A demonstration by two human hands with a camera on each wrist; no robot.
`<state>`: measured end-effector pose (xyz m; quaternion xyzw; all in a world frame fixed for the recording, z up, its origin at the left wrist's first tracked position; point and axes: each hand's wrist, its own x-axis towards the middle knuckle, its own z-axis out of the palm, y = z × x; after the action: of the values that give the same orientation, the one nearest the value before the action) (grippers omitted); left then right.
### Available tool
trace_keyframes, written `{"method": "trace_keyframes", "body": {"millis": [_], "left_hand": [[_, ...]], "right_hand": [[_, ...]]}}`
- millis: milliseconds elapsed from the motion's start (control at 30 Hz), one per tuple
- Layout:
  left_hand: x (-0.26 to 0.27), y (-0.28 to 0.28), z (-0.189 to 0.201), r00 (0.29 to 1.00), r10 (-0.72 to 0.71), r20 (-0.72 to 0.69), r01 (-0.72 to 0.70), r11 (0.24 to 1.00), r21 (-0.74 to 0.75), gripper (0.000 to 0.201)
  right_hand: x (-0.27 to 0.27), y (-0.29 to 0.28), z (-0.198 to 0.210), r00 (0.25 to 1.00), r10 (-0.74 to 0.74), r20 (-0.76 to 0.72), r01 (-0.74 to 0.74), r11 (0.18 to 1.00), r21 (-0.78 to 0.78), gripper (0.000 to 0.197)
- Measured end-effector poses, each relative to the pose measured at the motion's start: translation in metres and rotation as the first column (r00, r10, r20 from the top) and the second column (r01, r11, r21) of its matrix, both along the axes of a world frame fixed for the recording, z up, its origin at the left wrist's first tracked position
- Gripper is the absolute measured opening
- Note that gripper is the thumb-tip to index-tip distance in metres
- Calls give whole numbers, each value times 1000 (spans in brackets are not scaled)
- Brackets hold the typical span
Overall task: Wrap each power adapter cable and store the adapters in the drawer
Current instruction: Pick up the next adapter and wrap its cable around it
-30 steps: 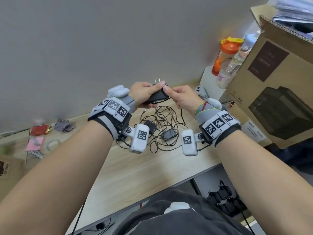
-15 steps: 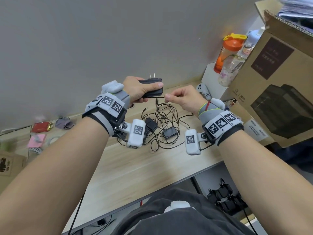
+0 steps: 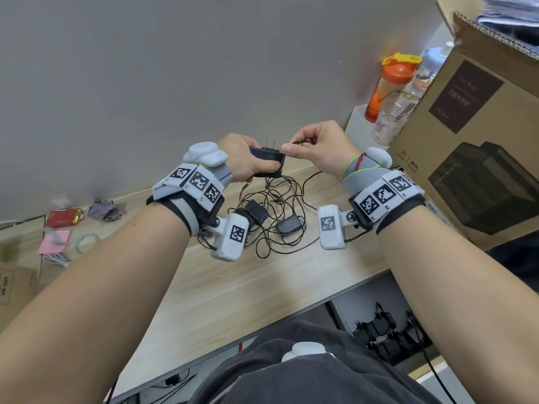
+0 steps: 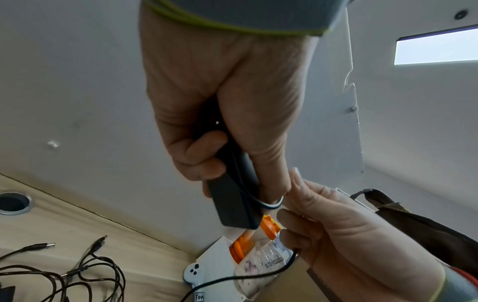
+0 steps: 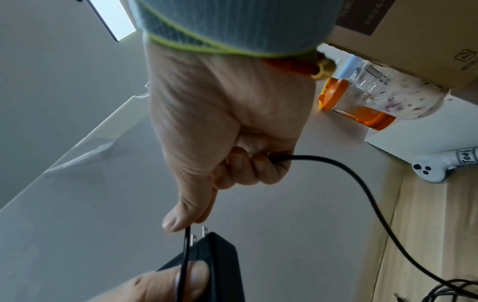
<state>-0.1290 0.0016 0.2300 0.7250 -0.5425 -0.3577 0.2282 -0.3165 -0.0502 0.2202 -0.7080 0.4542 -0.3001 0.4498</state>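
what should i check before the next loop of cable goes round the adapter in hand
1. Left hand grips the black adapter firmly: ok.
2. Right hand pinches the cable close to the adapter: ok.
3. Prongs stand clear of the cable: ok; it passes beside them.
4. Cable lies along the adapter under the left thumb: ok.
5. Trailing cable is free of the tangled pile on the desk: cannot tell.
6. Drawer ready to receive the adapter: cannot tell, none in view.
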Motion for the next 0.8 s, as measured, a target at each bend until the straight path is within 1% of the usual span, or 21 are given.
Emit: {"method": "trace_keyframes", "body": {"millis": [233, 400, 533, 700, 800], "left_hand": [[-13, 3, 4, 991, -118, -57, 119, 993, 9, 37], [-18, 4, 10, 974, -159, -164, 160, 987, -8, 28], [-21, 6, 15, 960, -186, -210, 187, 982, -14, 29], [-25, 9, 23, 960, -176, -219, 163, 984, -75, 25], [-26, 9, 28, 954, -151, -259, 127, 986, -108, 24]], "right_hand": [[-3, -8, 12, 999, 32, -14, -32, 998, -49, 16], [-6, -10, 13, 1000, 26, 14, -25, 998, -57, 18], [-10, -11, 12, 1000, 4, 15, -3, 998, -61, 21], [-11, -10, 10, 999, -11, 44, 12, 1000, -25, 24], [-9, -7, 5, 997, -28, 67, 27, 1000, 8, 28]]}}
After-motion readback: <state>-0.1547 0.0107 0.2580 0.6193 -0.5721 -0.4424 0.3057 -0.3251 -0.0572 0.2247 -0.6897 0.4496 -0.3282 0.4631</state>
